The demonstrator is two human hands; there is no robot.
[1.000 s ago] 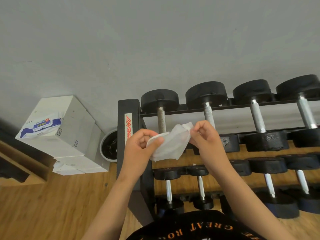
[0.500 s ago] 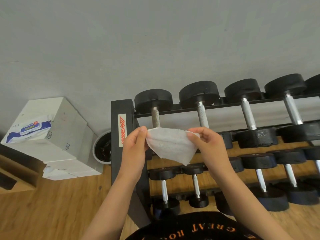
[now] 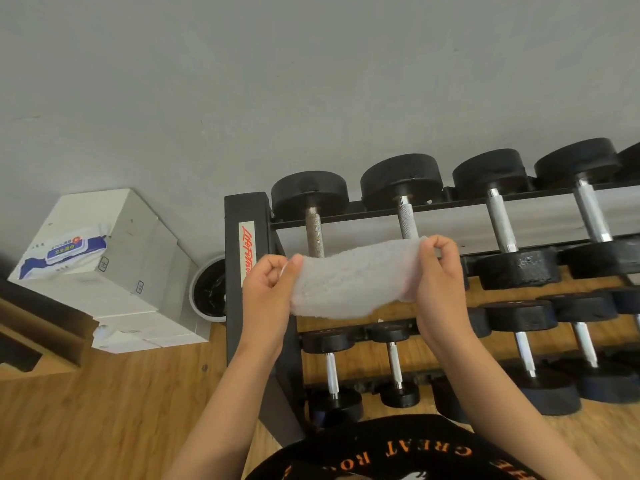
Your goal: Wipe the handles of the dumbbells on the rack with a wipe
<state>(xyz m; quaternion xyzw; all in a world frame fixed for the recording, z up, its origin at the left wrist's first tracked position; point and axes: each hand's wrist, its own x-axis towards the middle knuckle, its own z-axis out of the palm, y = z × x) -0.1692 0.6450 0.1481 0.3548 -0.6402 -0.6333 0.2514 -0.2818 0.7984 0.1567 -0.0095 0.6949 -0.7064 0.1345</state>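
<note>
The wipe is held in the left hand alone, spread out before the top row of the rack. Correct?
No. Both hands hold it: the left hand pinches one end of the wipe, the right hand the other, per the head view. It is spread before the top row of the rack.

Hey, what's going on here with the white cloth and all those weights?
A person stands at a dumbbell rack, holding a white wipe stretched out between both hands: the left hand pinches one end, the right hand the other. The wipe is spread in front of the handles of the two leftmost dumbbells on the top row, not wrapped round either handle yet. A pack of wipes lies on white boxes to the left.
</note>
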